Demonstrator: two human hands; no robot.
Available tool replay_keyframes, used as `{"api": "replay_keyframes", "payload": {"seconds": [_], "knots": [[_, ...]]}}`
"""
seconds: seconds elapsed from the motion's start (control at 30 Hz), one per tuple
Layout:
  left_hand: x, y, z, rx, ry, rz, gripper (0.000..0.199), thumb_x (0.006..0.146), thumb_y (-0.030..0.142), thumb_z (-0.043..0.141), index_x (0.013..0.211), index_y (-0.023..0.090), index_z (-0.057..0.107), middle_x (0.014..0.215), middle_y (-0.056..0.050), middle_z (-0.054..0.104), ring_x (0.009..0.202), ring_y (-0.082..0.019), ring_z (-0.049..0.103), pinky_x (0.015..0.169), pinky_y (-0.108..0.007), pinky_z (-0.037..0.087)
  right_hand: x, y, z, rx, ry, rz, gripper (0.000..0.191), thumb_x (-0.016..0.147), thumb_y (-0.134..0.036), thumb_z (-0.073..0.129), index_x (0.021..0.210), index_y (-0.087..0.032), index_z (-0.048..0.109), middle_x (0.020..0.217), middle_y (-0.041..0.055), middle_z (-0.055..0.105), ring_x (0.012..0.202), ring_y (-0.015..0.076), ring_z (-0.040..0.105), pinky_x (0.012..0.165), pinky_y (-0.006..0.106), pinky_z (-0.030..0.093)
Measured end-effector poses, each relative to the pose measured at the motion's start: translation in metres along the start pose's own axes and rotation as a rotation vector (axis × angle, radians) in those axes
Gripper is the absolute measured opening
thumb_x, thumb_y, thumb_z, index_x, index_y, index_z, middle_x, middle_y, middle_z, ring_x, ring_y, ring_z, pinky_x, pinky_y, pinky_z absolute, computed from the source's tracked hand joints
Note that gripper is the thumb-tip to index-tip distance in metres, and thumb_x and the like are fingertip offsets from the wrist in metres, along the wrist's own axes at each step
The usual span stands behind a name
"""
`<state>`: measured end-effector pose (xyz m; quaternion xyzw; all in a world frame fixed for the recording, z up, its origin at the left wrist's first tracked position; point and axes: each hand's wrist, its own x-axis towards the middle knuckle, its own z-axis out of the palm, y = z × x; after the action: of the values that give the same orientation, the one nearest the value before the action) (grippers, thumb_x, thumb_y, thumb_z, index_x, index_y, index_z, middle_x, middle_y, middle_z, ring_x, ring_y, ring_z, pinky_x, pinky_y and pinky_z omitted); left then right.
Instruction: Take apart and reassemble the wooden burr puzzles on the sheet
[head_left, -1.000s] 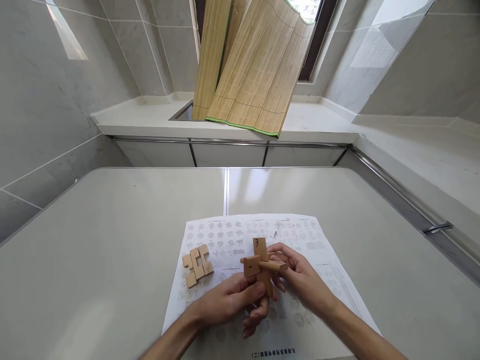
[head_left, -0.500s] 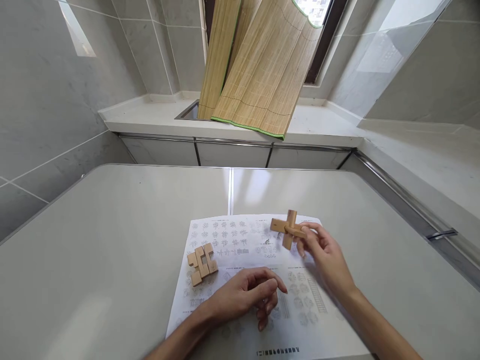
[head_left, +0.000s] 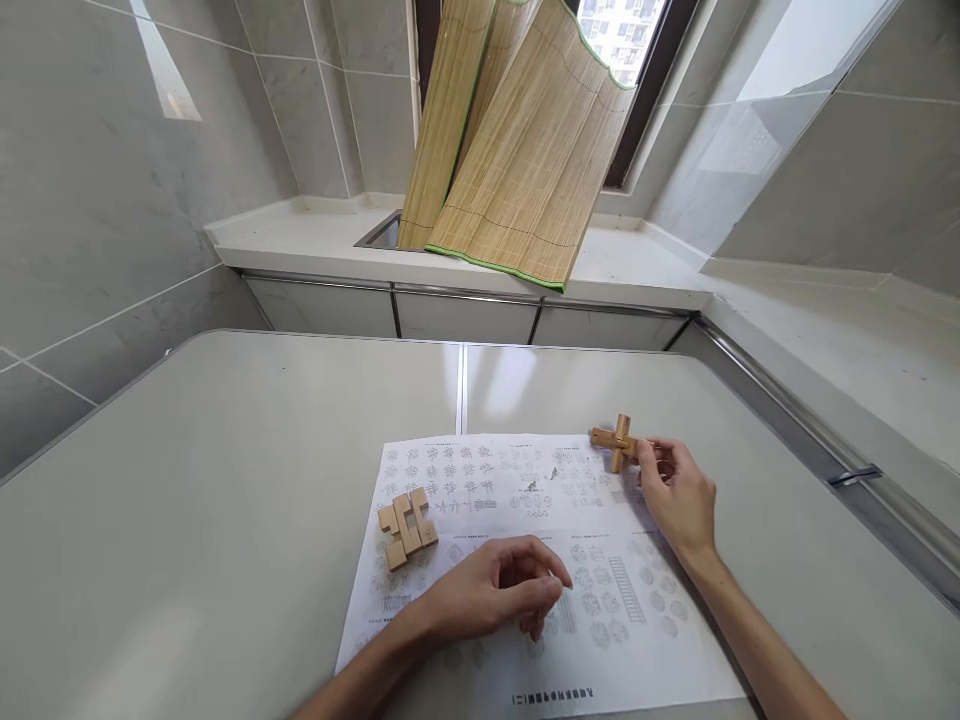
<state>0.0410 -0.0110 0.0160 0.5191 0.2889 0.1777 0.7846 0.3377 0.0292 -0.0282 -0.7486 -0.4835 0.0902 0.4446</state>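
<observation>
Lightly, the right hand grips one arm of a wooden cross between thumb and fingers. The cross lies just beyond those fingertips and to their left, at the far right corner of a printed paper sheet. One of its arms points away from the person and another points left. Whether its underside touches the paper cannot be told.

The left hand holds nothing. It is loosely open over the near middle of the sheet, its fingers half curled and its thumb close to the index finger, well apart from the cross.

To the left of the left hand and a little beyond it, a group of wooden blocks lies on the left part of the sheet, with the pieces set against one another and a small gap in the middle. Rows of small drawings cover the paper around both hands.

The sheet lies on a pale worktop, and a straight seam runs away from the sheet's far edge. Farther beyond the hands, a bamboo mat with green edging hangs in front of a window, its lower end over a white ledge.
</observation>
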Motion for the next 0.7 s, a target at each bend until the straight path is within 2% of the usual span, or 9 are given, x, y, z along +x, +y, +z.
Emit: {"api": "replay_keyframes", "payload": {"seconds": [0.13,0.27,0.33,0.43,0.5,0.57,0.63,0.7], "knots": [[-0.003,0.006,0.002,0.052,-0.022,0.019,0.038,0.088,0.056,0.075,0.099,0.019,0.070,0.069,0.004,0.057,0.062,-0.012,0.055,0.066,-0.027,0.044,0.001,-0.001,-0.001,-0.018,0.025,-0.040,0.039,0.098,-0.056,0.057,0.100,-0.020,0.071,0.090,0.0097,0.078,0.075,0.0270,0.068,0.072,0.039,0.050],[-0.021,0.022,0.004,0.241,0.043,0.065,0.028,0.095,0.047,0.070,0.100,0.019,0.069,0.076,0.002,0.060,0.069,-0.013,0.054,0.067,-0.026,0.043,-0.002,-0.010,-0.003,-0.010,0.131,-0.104,0.036,0.097,-0.051,0.059,0.111,-0.019,0.067,0.114,0.0156,0.070,0.099,0.0320,0.062,0.071,0.040,0.050],[-0.036,0.029,0.002,0.361,0.171,0.152,0.025,0.100,0.044,0.062,0.098,0.020,0.069,0.082,0.000,0.063,0.073,-0.014,0.057,0.070,-0.027,0.047,-0.008,-0.018,-0.004,0.015,0.177,-0.172,0.034,0.098,-0.047,0.058,0.117,-0.020,0.064,0.122,0.0160,0.066,0.107,0.0331,0.058,0.071,0.040,0.051],[-0.059,0.028,-0.011,0.653,0.509,0.255,0.026,0.106,0.045,0.054,0.100,0.023,0.067,0.085,-0.002,0.064,0.079,-0.018,0.061,0.074,-0.031,0.050,-0.024,-0.034,-0.003,0.100,0.205,-0.414,0.018,0.102,-0.034,0.056,0.114,-0.022,0.063,0.113,0.0119,0.065,0.106,0.0310,0.061,0.085,0.047,0.054],[-0.073,0.021,-0.025,0.906,0.746,0.304,0.024,0.103,0.047,0.058,0.106,0.024,0.066,0.093,-0.004,0.065,0.084,-0.022,0.062,0.075,-0.034,0.052,-0.037,-0.044,-0.001,0.167,0.135,-0.587,0.011,0.103,-0.025,0.056,0.112,-0.024,0.062,0.108,0.0095,0.065,0.105,0.0300,0.063,0.090,0.050,0.054],[-0.084,0.011,-0.041,1.110,0.883,0.342,0.033,0.097,0.050,0.067,0.120,0.027,0.063,0.117,-0.008,0.067,0.108,-0.029,0.063,0.090,-0.043,0.055,-0.052,-0.053,0.003,0.249,0.007,-0.700,0.015,0.103,-0.017,0.055,0.115,-0.024,0.060,0.107,0.0091,0.064,0.101,0.0281,0.065,0.087,0.047,0.056],[-0.091,0.001,-0.054,1.231,0.925,0.302,0.056,0.092,0.054,0.074,0.138,0.029,0.054,0.135,-0.011,0.062,0.124,-0.035,0.059,0.098,-0.050,0.055,-0.065,-0.059,0.008,0.329,-0.179,-0.760,0.019,0.103,-0.011,0.053,0.116,-0.024,0.058,0.103,0.0078,0.064,0.095,0.0252,0.066,0.082,0.042,0.057],[-0.094,-0.007,-0.064,1.271,0.904,0.235,0.070,0.090,0.056,0.076,0.148,0.031,0.046,0.141,-0.012,0.060,0.128,-0.037,0.059,0.098,-0.052,0.057,-0.075,-0.063,0.012,0.369,-0.328,-0.806,0.023,0.103,-0.007,0.050,0.116,-0.024,0.057,0.097,0.0064,0.065,0.088,0.0224,0.064,0.075,0.037,0.056]]}}
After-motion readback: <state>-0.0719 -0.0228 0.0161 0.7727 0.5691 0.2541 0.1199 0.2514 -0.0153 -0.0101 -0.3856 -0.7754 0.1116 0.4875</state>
